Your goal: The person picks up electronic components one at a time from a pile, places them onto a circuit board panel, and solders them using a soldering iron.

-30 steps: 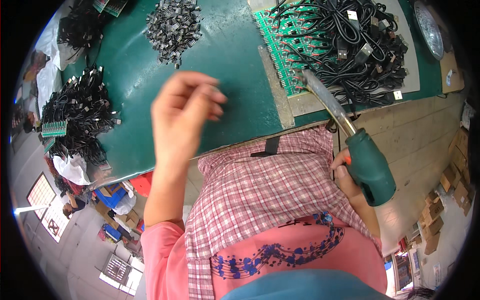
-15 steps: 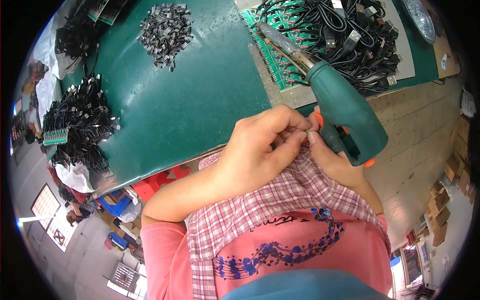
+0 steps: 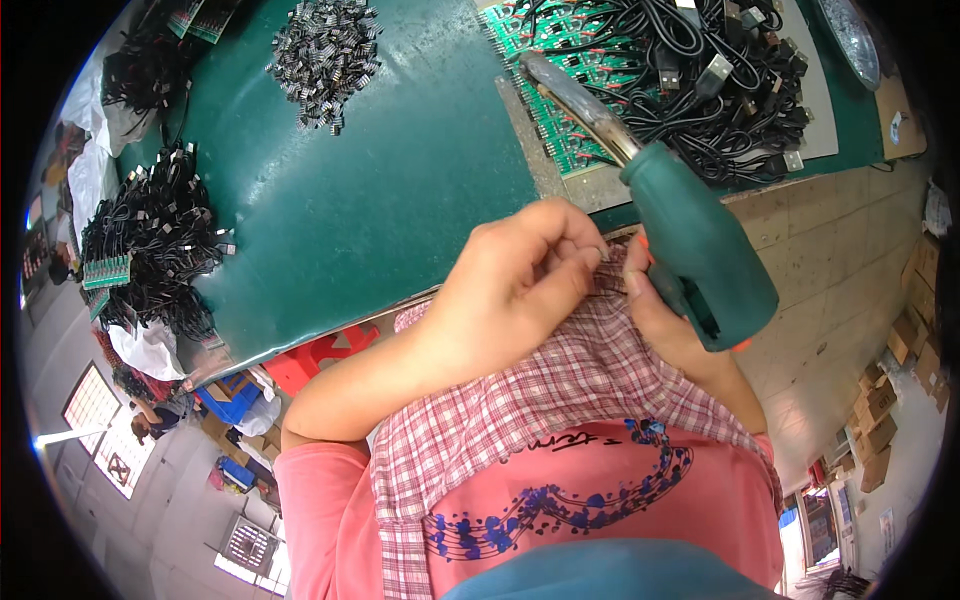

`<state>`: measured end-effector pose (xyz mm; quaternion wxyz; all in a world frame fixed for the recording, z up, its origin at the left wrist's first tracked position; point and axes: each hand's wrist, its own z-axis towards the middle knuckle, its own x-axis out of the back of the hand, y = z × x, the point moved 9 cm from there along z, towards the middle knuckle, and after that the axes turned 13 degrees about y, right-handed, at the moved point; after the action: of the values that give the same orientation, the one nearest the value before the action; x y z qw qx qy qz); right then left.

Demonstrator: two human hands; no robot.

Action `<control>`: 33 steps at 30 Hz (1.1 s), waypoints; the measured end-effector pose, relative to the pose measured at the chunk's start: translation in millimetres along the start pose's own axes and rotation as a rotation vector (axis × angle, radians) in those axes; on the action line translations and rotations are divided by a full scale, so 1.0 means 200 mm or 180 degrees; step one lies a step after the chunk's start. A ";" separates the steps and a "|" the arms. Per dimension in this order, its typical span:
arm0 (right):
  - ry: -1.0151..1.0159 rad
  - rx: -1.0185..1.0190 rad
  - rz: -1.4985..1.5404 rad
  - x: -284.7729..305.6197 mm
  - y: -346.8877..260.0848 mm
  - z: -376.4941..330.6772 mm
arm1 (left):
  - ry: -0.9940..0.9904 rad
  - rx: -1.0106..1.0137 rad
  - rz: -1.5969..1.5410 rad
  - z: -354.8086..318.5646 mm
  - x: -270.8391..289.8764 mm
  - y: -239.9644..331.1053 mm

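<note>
My right hand (image 3: 672, 330) is wrapped round a green soldering gun (image 3: 698, 235), which hides part of the palm and fingers. The gun's metal barrel points up and left over green circuit boards (image 3: 560, 135) that have black USB cables (image 3: 690, 120) attached. Left of the gun, my left hand (image 3: 520, 275) is closed in a pinch, thumb against the bent fingers. Whatever lies in that pinch is too small to make out. Both hands are above my checked apron (image 3: 500, 410), in front of the table edge, with a small gap between their fingertips.
On the green table (image 3: 390, 190), a heap of small metal connectors (image 3: 325, 65) lies at the back. Bundles of black cables (image 3: 165, 235) with green boards (image 3: 107, 271) sit at the left. A clear plastic-wrapped item (image 3: 848, 40) is far right; a red stool (image 3: 320, 362) stands below the table.
The fingertips of my two hands, together before, have separated. My left hand has drawn slightly left and up; the soldering gun has shifted a little downward and right with my right hand.
</note>
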<state>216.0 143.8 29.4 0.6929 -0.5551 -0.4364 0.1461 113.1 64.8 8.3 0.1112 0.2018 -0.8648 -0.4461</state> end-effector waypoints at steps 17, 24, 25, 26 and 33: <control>-0.0177 -0.0681 -0.0357 0.15 0.18 -0.28 | 0.0874 0.0105 -0.0376 0.06 0.23 -0.03; -0.0106 -0.0674 -0.0164 0.15 0.17 -0.26 | 0.0837 0.0160 -0.0427 0.07 0.23 -0.03; -0.0003 -0.0740 -0.0063 0.17 0.18 -0.26 | 0.0838 0.0159 -0.0426 0.07 0.24 -0.03; -0.0096 -0.0662 -0.0186 0.16 0.18 -0.27 | 0.0831 0.0192 -0.0433 0.07 0.24 -0.03; 0.0408 -0.0893 0.0138 0.20 0.11 -0.22 | 0.0438 0.0095 -0.0373 0.03 0.14 -0.02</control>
<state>278.8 151.5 28.2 0.6316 -0.6640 -0.3953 0.0628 87.5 53.6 1.9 0.1410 0.2838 -0.8484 -0.4239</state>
